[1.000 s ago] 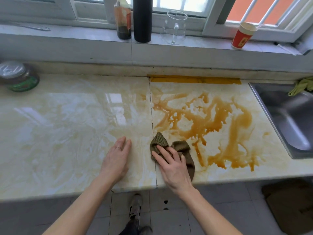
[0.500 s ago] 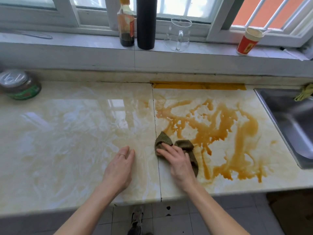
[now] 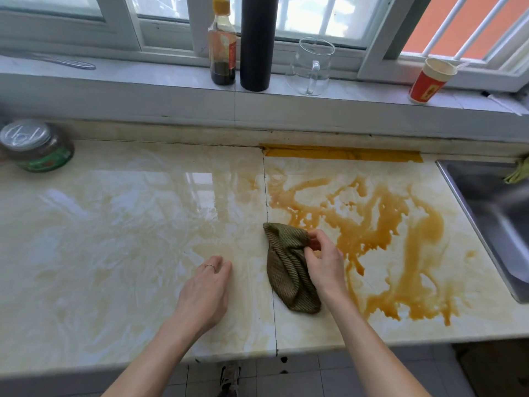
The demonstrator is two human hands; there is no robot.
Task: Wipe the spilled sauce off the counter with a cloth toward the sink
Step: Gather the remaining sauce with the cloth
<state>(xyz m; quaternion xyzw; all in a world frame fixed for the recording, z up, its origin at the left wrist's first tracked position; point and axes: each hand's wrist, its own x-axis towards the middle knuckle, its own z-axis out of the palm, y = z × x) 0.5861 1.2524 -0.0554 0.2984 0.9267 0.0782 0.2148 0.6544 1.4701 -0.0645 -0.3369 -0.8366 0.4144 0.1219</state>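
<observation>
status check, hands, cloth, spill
Right hand pinching cloth; left hand flat on counter. Sauce unwiped. Path to sink clear.

Between the cloth and the sink at right, the surface carries only spilled sauce. The jar stands far left, well apart; bottles stay on the far sill.

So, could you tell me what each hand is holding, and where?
The right hand pinches the crumpled olive-green ribbed cloth at its upper right fold; the left hand holds nothing.
</observation>
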